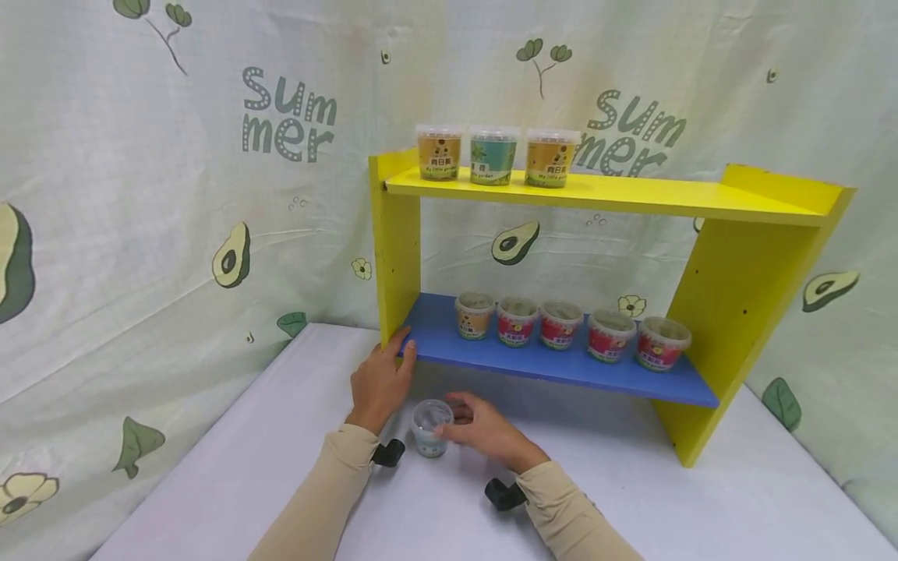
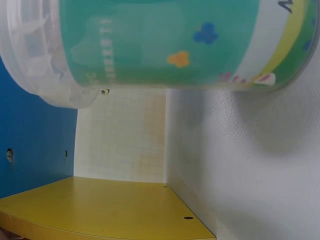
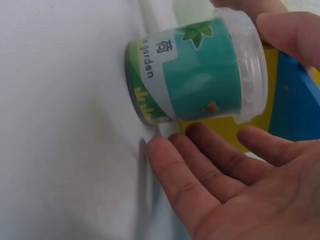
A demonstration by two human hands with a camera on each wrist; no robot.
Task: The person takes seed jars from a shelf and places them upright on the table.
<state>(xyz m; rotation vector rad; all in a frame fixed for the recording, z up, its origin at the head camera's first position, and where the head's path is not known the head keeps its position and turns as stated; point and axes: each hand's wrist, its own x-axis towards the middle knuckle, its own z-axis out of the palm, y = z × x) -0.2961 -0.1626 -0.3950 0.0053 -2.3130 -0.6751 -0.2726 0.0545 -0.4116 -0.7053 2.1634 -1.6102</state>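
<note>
Before the left end of the shelf (image 1: pixel 603 191), in the head view, the cup (image 1: pixel 431 446) sat low, right hand (image 1: pixel 487 430) spread beside it; the left hand (image 1: pixel 381 382) touched the shelf's lower left corner, though whether it gripped I could not tell. Three more cups (image 1: pixel 493 160) stood atop the shelf, five others (image 1: pixel 560 327) on its blue board. The left wrist view showed the cup close, shelf behind. From the right wrist, extended fingers (image 3: pixel 182 180) lay alongside the cup, shelf beyond.

Avocado-print curtain (image 1: pixel 161 257) behind white table (image 1: pixel 603 506)
</note>
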